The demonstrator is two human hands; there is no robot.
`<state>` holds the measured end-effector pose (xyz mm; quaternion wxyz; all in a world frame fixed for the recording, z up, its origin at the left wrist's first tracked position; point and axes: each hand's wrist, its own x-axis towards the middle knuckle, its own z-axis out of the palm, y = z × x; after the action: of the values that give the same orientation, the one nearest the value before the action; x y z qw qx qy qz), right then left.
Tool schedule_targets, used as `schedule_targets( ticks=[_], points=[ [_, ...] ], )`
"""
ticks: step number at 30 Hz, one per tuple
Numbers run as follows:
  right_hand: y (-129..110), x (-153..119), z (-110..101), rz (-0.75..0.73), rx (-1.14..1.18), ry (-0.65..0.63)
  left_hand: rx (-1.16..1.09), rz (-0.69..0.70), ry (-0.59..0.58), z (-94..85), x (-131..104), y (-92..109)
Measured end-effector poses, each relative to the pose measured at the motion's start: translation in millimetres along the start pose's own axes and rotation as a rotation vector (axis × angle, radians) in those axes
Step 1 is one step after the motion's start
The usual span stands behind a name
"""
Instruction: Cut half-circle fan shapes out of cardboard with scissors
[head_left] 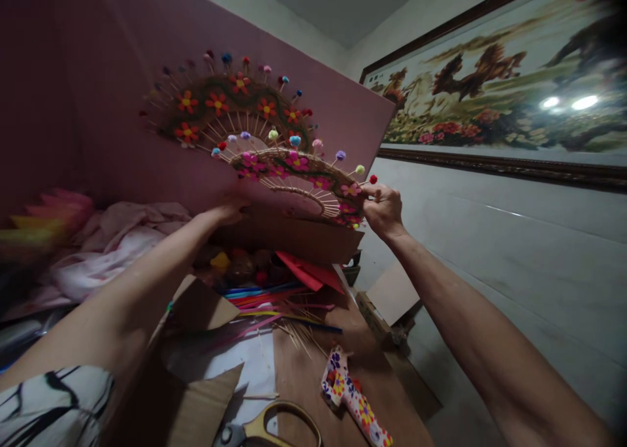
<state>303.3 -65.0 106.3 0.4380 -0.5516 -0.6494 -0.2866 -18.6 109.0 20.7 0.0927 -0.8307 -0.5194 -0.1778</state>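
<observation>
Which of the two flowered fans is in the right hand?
The pink-flowered fan, lower in the view: the right hand grips its right end. The orange-flowered fan, higher and farther left, is clear of that hand.

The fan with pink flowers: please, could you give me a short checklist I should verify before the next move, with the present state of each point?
1. Right hand grips the pink-flower fan at its right end: ok.
2. Left hand has a firm hold: cannot tell, it is dim and blurred.
3. Little balls firmly fixed on the fan's edge: cannot tell, only that they sit on stick ends.
4. Scissors lie away from both hands: ok.
5. Scissor blades closed: cannot tell, they are out of the picture.
6. Table tidy: not ok, thin sticks and coloured strips lie scattered.
</observation>
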Motion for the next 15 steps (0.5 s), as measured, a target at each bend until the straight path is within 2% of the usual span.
schedule_targets(
  ticks=[3, 9, 15],
  points=[
    [4.0, -0.5, 6.4, -0.009, 0.013, 0.025, -0.005, 0.001, -0.014, 1.2, 9.7, -3.5],
    [6.7, -2.2, 17.3, 0.011, 0.025, 0.038, 0.009, 0.007, 0.003, 12.9, 5.6, -4.6],
    [4.5, -2.1, 17.5, -0.031, 0.022, 0.069, 0.015, 0.037, 0.057, 5.8, 10.6, -0.9]
  ],
)
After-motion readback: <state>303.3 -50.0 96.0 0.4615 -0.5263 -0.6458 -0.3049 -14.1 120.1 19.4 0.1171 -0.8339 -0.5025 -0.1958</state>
